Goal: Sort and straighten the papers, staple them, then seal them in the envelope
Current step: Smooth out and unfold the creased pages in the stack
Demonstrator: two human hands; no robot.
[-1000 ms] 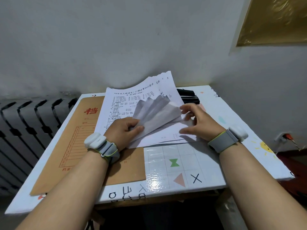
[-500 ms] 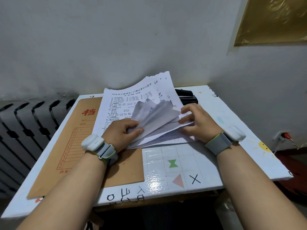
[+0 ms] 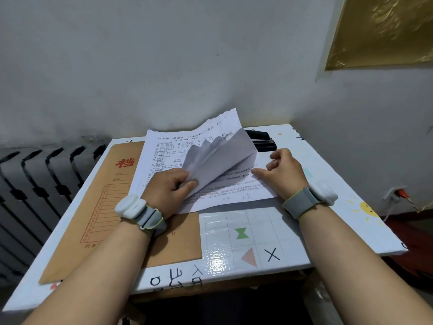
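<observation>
Since half a second ago the lifted sheets [image 3: 220, 158] have risen higher and tipped further back. The right hand [image 3: 284, 175] has slid off their edge, away from the envelope [image 3: 110, 207], so more printed lines of the page beneath now show.

The left hand [image 3: 167, 192] pinches the near corners of those sheets between thumb and curled fingers, holding them up off the rest of the papers [image 3: 164, 156]. Their free edges spread apart in a ruffled fan. The right hand holds nothing: its fingers are loosely curled and its thumb tip rests on the exposed page, just past the fan on the side far from the envelope.

The papers lie partly on the envelope's far right part and partly on the white table [image 3: 328, 221] beside it. They sit a little askew, and their far corners curl upward.

The envelope is brown with red print and lies flat, face up. The left forearm crosses above its near right corner. The black stapler [image 3: 261, 140] sits to the right of the envelope's far end, beyond the papers and half hidden by the raised sheets.

Each wrist bears a grey band with a white block [image 3: 130, 205]. Left of the envelope, past the table's edge, stands a dark radiator [image 3: 35, 184].
</observation>
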